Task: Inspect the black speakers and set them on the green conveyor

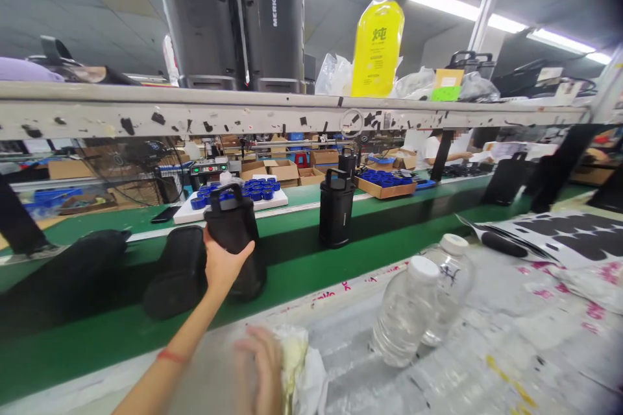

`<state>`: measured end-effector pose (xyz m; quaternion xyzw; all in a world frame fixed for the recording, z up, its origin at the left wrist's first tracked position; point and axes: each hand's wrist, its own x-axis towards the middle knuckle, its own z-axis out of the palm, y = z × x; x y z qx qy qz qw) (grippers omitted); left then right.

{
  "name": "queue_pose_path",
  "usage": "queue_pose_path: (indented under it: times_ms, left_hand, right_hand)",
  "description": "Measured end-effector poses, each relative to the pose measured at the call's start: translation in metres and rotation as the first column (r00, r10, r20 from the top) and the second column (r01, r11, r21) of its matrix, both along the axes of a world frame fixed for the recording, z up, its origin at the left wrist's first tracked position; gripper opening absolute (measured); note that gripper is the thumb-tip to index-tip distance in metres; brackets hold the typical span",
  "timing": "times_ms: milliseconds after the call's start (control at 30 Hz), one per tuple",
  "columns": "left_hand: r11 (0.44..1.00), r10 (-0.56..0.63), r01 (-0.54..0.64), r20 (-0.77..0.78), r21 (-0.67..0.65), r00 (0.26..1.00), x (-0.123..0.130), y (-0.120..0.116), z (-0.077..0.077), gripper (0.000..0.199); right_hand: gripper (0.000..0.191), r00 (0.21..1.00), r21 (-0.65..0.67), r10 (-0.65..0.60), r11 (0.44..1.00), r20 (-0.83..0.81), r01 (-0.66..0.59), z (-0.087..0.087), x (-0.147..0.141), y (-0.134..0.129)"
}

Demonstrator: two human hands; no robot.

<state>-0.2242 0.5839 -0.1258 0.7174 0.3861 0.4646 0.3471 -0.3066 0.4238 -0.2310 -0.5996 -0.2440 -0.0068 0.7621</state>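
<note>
My left hand (224, 262), with a red band at the wrist, wraps round the lower side of a black cylindrical device (233, 217) with a carry handle on top. The device is over the green conveyor belt (287, 272); whether it touches the belt is hard to tell. Beside it on the left lies a dark, rounded case-like thing (178, 272). My right hand (260, 363) is low in front, smeared by motion, next to a crumpled white and yellowish cloth or wrapper (299, 366). Its fingers are too blurred to read.
Another handled device (335, 207) stands further along the belt. Two clear bottles (406, 311) stand on the worktop, near sheets of black stickers (559, 233). Blue caps (260, 188) sit on a white tray behind. A shelf (243, 110) crosses overhead, holding a yellow bottle (377, 45).
</note>
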Motion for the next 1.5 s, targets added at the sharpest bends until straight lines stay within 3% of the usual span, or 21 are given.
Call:
queue_pose_path:
  times_ms: [67, 167, 300, 467, 533, 700, 867, 1133, 1500]
  left_hand:
    - [0.997, -0.056, 0.061, 0.085, -0.047, 0.995, -0.025, 0.0, 0.003, 0.108]
    - [0.96, -0.189, 0.226, 0.213, -0.164, 0.959, -0.07, -0.007, 0.007, 0.083]
    - [0.813, -0.311, 0.416, 0.299, -0.408, 0.902, -0.127, -0.029, 0.004, 0.065]
    - [0.679, -0.373, 0.522, 0.369, -0.517, 0.851, -0.165, -0.048, -0.015, 0.079]
    - [0.655, -0.396, 0.551, 0.387, -0.517, 0.833, -0.171, -0.047, -0.023, 0.081]
    - [0.611, -0.454, 0.611, 0.41, -0.504, 0.791, -0.179, -0.037, -0.035, 0.086]
    - [0.579, -0.49, 0.652, 0.43, -0.491, 0.758, -0.179, -0.033, -0.041, 0.089]
    - [0.581, -0.533, 0.704, 0.463, -0.407, 0.708, -0.175, -0.043, -0.034, 0.092]
    - [0.586, -0.568, 0.725, 0.455, -0.362, 0.686, -0.178, -0.045, -0.025, 0.091]
  right_hand:
    - [0.033, 0.994, 0.062, -0.088, 0.994, -0.063, 0.092, 0.016, 0.014, -0.012]
    - [0.044, 0.98, 0.079, -0.056, 0.994, -0.189, 0.072, 0.029, 0.031, -0.027]
    - [0.059, 0.936, 0.038, 0.202, 0.979, -0.289, -0.199, 0.033, 0.028, -0.032]
    - [0.075, 0.767, 0.105, 0.581, 0.81, -0.273, -0.577, 0.034, -0.002, -0.032]
    - [0.077, 0.72, 0.056, 0.651, 0.75, -0.241, -0.659, 0.036, -0.007, -0.035]
    - [0.073, 0.675, -0.052, 0.691, 0.688, -0.26, -0.724, 0.038, -0.001, -0.042]
    - [0.067, 0.683, -0.045, 0.676, 0.701, -0.278, -0.712, 0.032, -0.001, -0.041]
    - [0.078, 0.704, -0.002, 0.619, 0.75, -0.349, -0.661, 0.029, -0.004, -0.037]
    - [0.07, 0.776, -0.103, 0.576, 0.782, -0.258, -0.615, 0.018, -0.001, -0.035]
